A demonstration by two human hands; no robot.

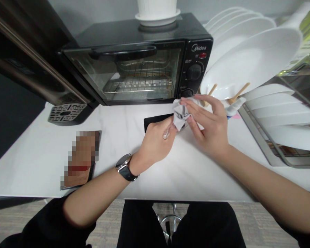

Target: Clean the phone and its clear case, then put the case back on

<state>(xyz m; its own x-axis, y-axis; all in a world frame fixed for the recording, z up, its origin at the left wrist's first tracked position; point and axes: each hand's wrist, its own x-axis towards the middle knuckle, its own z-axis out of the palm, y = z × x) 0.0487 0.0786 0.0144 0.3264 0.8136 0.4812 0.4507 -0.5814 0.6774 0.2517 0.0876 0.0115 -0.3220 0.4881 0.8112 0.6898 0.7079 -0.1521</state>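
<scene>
My left hand (155,144), a watch on its wrist, is closed around a small clear object (166,134) that I cannot name; its tip pokes out below the fingers. My right hand (209,127) pinches a crumpled grey-white cloth (180,113) against the top of that object. Both hands hover just above the white counter (41,155), in front of a black toaster oven (144,65). A flat black item (155,122) lies on the counter right behind my left hand.
A blurred-out phone-like slab (80,160) lies at left. A black machine with a drip grate (65,113) stands at far left. White plates (250,58) stand in a wooden-pegged rack at right beside a metal tray (263,144). A white pot (157,12) tops the oven.
</scene>
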